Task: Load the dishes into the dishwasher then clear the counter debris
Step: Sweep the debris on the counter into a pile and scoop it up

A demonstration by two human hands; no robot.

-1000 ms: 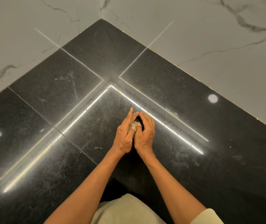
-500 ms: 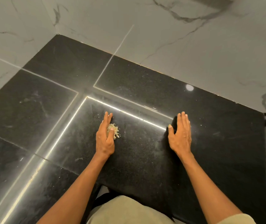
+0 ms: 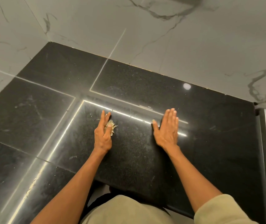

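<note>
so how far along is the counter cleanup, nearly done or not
Done: no dishes show on the black counter, though the dishwasher is out of view. In hand: the left hand rests edge-on beside a small pale debris pile, thumb on it; the right hand lies flat and apart. Left: scattered specks near the pile, and the pile itself must still come off the counter.

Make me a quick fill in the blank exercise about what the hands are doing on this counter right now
1. The pale debris clump lies beside the ____ hand.
2. The right hand lies ____ on the counter, fingers straight.
3. The counter's surface is ____ in colour.
4. The wall tiles behind look like white ____.

Missing words: left; flat; black; marble
</note>
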